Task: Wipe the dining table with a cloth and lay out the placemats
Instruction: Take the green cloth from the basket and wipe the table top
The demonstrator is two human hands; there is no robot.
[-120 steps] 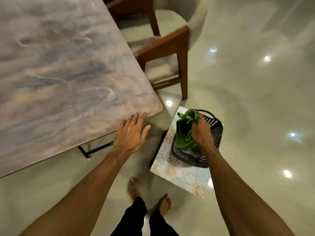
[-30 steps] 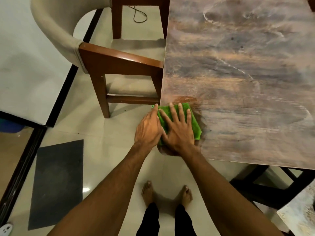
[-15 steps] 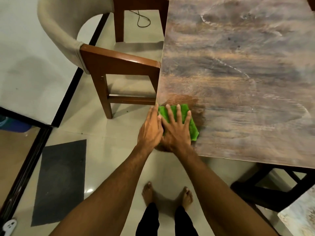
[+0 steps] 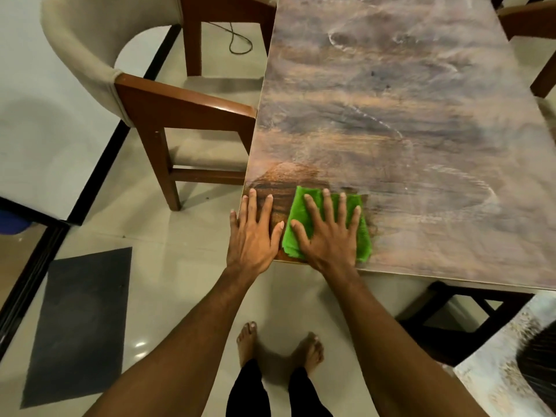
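Cloth (image 4: 362, 242) of fuzzy green fabric lies flat at the near left corner of the brown wood-grain desk (image 4: 406, 130), pressed under the right hand (image 4: 328, 239), whose fingers (image 4: 328, 206) are spread wide and straight across it. Just beside it, the left hand (image 4: 254, 236) rests flat on the bare corner, fingers straight and splayed. A darker patch (image 4: 282, 182) of desk surrounds both. A beige-backed wooden chair (image 4: 168, 97) stands left of the desk.
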